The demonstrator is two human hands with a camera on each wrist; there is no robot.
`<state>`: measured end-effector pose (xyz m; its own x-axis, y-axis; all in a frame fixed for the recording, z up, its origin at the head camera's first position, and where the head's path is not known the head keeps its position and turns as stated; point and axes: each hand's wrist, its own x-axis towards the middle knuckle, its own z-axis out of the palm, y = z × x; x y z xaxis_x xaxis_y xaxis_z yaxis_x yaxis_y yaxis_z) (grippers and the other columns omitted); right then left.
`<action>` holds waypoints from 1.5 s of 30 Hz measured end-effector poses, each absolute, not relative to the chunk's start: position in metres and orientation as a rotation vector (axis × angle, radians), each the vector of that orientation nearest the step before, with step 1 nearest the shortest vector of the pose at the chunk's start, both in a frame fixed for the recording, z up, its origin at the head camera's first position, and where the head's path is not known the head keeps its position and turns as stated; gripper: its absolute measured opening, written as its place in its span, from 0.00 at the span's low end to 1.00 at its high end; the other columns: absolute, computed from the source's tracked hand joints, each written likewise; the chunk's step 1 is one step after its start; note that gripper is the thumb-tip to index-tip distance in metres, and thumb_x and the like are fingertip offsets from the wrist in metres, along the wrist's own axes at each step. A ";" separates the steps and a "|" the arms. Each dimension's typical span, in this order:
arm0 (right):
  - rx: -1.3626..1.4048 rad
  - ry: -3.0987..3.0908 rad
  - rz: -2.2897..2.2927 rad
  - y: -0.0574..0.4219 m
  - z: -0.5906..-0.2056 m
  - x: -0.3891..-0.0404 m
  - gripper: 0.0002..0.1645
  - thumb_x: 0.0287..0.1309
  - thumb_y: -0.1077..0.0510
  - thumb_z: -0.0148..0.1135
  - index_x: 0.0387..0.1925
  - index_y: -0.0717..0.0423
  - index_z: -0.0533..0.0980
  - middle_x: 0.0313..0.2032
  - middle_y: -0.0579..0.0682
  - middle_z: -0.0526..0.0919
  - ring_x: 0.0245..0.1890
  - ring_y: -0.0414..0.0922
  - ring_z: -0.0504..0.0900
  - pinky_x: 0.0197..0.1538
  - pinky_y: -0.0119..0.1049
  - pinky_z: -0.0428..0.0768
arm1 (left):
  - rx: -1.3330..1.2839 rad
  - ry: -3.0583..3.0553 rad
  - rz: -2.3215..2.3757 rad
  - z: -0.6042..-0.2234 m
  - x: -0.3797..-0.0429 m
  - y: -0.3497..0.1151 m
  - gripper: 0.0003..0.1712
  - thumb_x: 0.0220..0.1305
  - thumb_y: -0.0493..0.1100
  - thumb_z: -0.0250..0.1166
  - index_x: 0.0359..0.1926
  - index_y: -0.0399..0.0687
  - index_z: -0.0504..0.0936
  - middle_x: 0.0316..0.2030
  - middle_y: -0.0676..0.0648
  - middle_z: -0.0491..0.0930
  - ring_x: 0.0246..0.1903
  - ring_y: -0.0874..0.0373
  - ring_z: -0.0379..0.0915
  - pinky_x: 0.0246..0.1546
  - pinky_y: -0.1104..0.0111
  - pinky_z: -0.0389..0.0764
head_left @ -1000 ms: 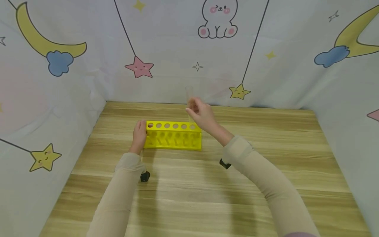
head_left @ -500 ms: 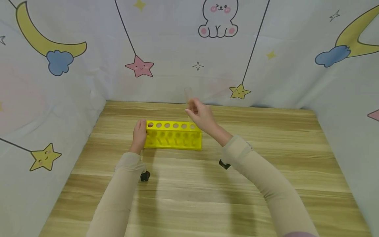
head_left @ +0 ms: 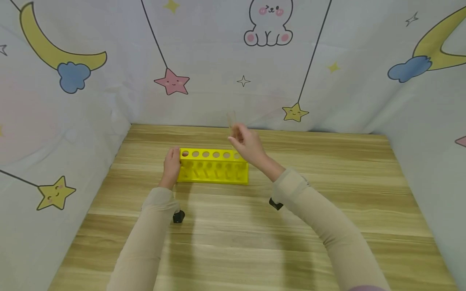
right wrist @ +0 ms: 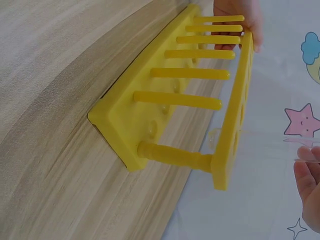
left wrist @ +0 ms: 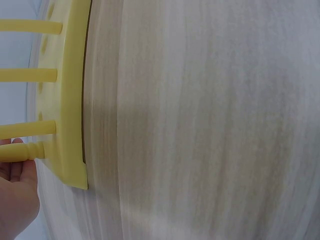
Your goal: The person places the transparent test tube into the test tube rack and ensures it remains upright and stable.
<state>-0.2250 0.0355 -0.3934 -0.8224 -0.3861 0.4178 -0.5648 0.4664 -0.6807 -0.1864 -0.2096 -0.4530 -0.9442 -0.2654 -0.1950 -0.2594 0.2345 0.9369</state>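
Note:
A yellow test tube rack (head_left: 213, 160) stands on the wood-patterned table, its top plate pierced by a row of round holes. At the rack's left end, my left hand (head_left: 171, 167) grips the end post, as the left wrist view shows with fingers (left wrist: 29, 172) behind that post. My right hand (head_left: 251, 147) pinches a clear test tube (head_left: 231, 119) upright above the rightmost hole. In the right wrist view the tube's rounded lower end (right wrist: 213, 139) shows just below the top plate, inside that end hole. Pegs (right wrist: 190, 73) rise from the rack's base, apart from the tube.
Wood-patterned table (head_left: 225, 242) surrounds the rack on every side. White cloth (head_left: 204, 109) printed with stars and moons hangs behind and along both sides. A black wrist camera part (head_left: 178, 216) sits under the left sleeve, another (head_left: 276, 203) under the right.
My right hand and the test tube have sunk slightly, the tube going lower into the rightmost hole. The left hand and the rack have stayed in place.

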 end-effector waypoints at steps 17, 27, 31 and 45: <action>0.826 -2.521 1.250 0.034 -0.402 -0.219 0.09 0.57 0.58 0.54 0.36 0.59 0.67 0.24 0.52 0.71 0.22 0.43 0.70 0.29 0.31 0.71 | 0.543 -2.458 -1.876 -0.453 -0.185 -0.211 0.19 0.70 0.52 0.33 0.35 0.42 0.63 0.49 0.35 0.70 0.42 0.47 0.58 0.39 0.70 0.58; 0.837 -2.519 1.249 0.035 -0.406 -0.219 0.08 0.57 0.58 0.54 0.33 0.58 0.66 0.23 0.51 0.70 0.22 0.43 0.71 0.28 0.31 0.72 | 0.545 -2.444 -1.896 -0.467 -0.193 -0.218 0.18 0.70 0.52 0.34 0.34 0.44 0.63 0.48 0.37 0.71 0.40 0.51 0.60 0.39 0.70 0.60; 0.837 -2.517 1.243 0.035 -0.407 -0.218 0.08 0.57 0.58 0.55 0.33 0.57 0.65 0.23 0.51 0.71 0.22 0.43 0.72 0.29 0.32 0.73 | 0.527 -2.462 -1.860 -0.480 -0.198 -0.223 0.19 0.69 0.55 0.34 0.34 0.47 0.63 0.47 0.39 0.72 0.37 0.56 0.60 0.39 0.71 0.61; 0.822 -2.541 1.249 0.036 -0.411 -0.218 0.08 0.57 0.58 0.54 0.30 0.57 0.65 0.21 0.51 0.70 0.22 0.43 0.73 0.30 0.32 0.74 | 0.525 -2.448 -1.844 -0.486 -0.199 -0.224 0.22 0.67 0.58 0.34 0.38 0.46 0.64 0.46 0.41 0.72 0.37 0.55 0.60 0.39 0.70 0.62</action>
